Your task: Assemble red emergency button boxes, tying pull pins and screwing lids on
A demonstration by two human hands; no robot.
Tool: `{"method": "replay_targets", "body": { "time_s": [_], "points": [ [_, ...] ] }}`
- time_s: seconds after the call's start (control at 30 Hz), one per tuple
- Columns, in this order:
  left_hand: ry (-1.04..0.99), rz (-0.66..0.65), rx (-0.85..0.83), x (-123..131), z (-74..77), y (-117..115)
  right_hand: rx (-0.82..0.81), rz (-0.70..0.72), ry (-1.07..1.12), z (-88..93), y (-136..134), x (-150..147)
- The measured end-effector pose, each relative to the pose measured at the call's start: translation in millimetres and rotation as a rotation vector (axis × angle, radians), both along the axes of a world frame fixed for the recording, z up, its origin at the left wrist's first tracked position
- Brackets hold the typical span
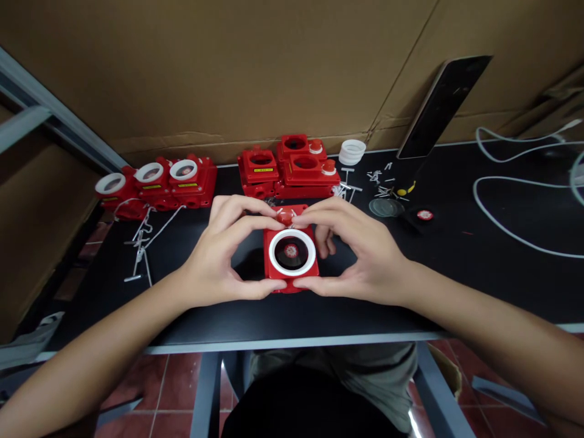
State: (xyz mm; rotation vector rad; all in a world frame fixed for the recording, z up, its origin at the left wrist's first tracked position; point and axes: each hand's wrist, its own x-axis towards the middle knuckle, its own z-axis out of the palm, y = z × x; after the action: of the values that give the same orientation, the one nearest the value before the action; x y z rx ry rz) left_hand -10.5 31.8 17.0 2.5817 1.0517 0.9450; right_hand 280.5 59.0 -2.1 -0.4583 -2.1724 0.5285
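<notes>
A red alarm call-point box (268,267) lies on the black tabletop in front of me, with a white ring (272,261) around its round dark window. Under the window shows a red-and-white round label (291,250). My left hand (228,252) curves around the box's left side, fingertips by the small red dome (286,216) and thumb at the front edge. On the other side my right hand (356,252) mirrors it, fingertips near the dome and thumb at the front edge. Both hands grip the box.
Red boxes with white rings (184,170) stand at left, others without rings (305,173) at the back. Near them are stacked white rings (352,152), T-shaped metal pieces (139,261), clear discs (385,208), small loose parts (383,191), a dark panel (444,106) and white cable (502,228).
</notes>
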Motion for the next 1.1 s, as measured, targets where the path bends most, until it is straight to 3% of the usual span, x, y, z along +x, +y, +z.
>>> {"method": "replay_targets", "body": {
  "time_s": [0.57,1.1],
  "points": [
    [0.023,-0.009,0.120,1,-10.4,2,-0.017,0.016,-0.210,10.9,4,10],
    [0.067,-0.036,0.017,0,-13.7,7,-0.100,0.005,-0.323,9.4,6,12]
  ]
}}
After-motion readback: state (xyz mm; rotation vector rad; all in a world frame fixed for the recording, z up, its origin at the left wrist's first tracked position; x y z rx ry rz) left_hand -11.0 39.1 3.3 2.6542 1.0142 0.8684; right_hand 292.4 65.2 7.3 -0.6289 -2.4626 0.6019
